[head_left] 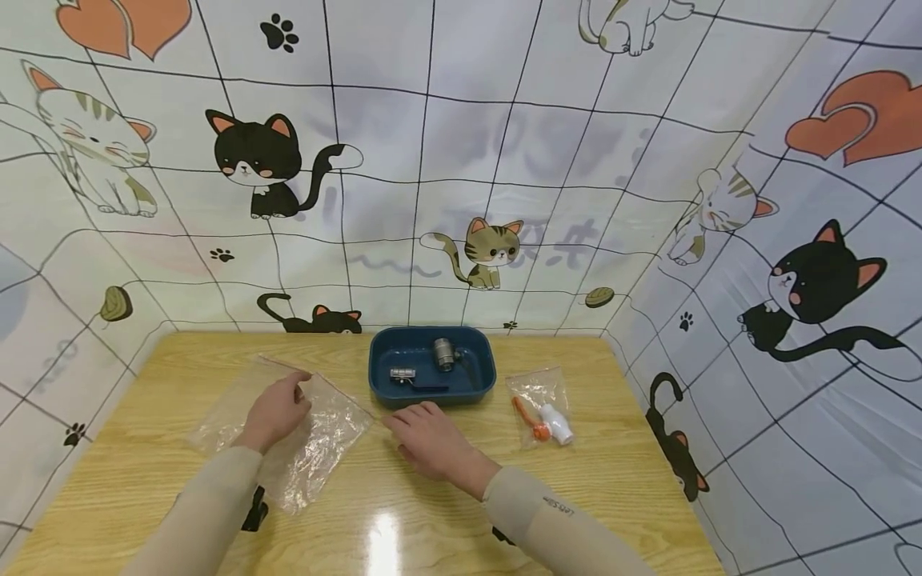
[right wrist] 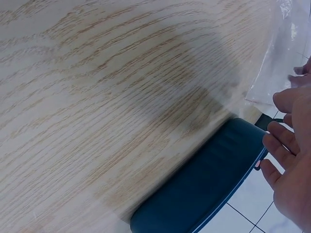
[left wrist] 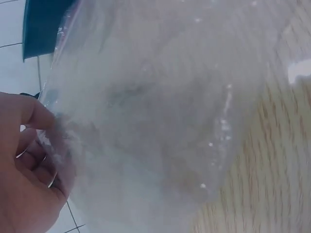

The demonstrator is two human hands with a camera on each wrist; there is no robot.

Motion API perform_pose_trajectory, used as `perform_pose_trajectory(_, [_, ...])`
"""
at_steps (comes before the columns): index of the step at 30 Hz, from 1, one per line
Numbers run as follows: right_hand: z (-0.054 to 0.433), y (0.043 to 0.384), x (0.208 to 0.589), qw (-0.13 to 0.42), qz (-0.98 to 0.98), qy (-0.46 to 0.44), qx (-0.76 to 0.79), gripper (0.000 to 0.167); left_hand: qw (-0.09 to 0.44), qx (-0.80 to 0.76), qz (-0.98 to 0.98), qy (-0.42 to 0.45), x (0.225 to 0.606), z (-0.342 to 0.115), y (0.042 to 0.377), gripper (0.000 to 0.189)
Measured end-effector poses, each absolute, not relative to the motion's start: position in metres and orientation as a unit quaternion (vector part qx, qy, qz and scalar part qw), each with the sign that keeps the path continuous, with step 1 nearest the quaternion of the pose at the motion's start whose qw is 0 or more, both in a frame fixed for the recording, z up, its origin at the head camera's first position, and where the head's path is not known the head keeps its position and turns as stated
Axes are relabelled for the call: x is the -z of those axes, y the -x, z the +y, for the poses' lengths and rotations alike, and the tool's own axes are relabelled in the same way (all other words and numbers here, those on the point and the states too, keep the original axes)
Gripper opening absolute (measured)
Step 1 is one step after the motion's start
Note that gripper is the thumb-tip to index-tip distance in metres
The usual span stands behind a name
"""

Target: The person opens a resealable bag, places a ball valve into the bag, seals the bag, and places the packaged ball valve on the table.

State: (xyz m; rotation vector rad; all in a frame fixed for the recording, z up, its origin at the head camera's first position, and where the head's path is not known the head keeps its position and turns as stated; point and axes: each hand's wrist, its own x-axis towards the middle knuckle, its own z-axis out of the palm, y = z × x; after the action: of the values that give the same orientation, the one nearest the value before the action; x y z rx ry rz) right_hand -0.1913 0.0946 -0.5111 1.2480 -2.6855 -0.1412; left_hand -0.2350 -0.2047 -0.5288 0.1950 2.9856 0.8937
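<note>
A large clear plastic zip bag (head_left: 327,436) lies crumpled on the left of the table. My left hand (head_left: 277,412) pinches it near its top edge; in the left wrist view, the plastic (left wrist: 160,121) spreads out from the thumb and curled fingers. My right hand (head_left: 432,440) hovers just in front of a dark blue tray (head_left: 432,399), its fingers loosely bent and holding nothing. The bag's corner lies close to the right fingertips. Inside the tray are a silver cylindrical part (head_left: 443,354) and a small silver piece (head_left: 402,374) with a dark bar beside it.
Right of the tray lies a small clear bag (head_left: 536,384) containing an orange piece (head_left: 540,431) and a white piece (head_left: 557,424). A cat-printed sheet (head_left: 389,200) hangs behind and along the sides of the wooden table (head_left: 598,496).
</note>
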Motion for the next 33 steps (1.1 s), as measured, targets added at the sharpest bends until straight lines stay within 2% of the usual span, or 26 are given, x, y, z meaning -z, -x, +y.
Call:
perform_pose_trajectory(5, [0.094, 0.193, 0.51, 0.086, -0.905, -0.416, 0.037, 0.046, -0.032, -0.289, 0.955, -0.065, 0.523, -0.202, 0.229, 0.031])
perform_pose_trajectory(12, [0.09, 0.197, 0.504, 0.111, -0.911, -0.398, 0.01, 0.042, -0.078, -0.349, 0.93, -0.089, 0.513, -0.189, 0.215, 0.024])
perform_pose_trajectory(20, [0.081, 0.196, 0.48, 0.053, -0.945, -0.309, -0.097, 0.039, -0.098, -0.421, 0.892, -0.133, 0.503, -0.159, 0.2, 0.018])
perform_pose_trajectory(26, [0.076, 0.198, 0.471, 0.051, -0.946, -0.257, -0.192, 0.032, -0.084, -0.482, 0.862, -0.132, 0.497, -0.133, 0.189, 0.014])
perform_pose_trajectory(33, [0.08, 0.199, 0.47, 0.064, -0.94, -0.246, -0.226, 0.02, -0.008, -0.563, 0.822, -0.079, 0.501, -0.113, 0.179, 0.015])
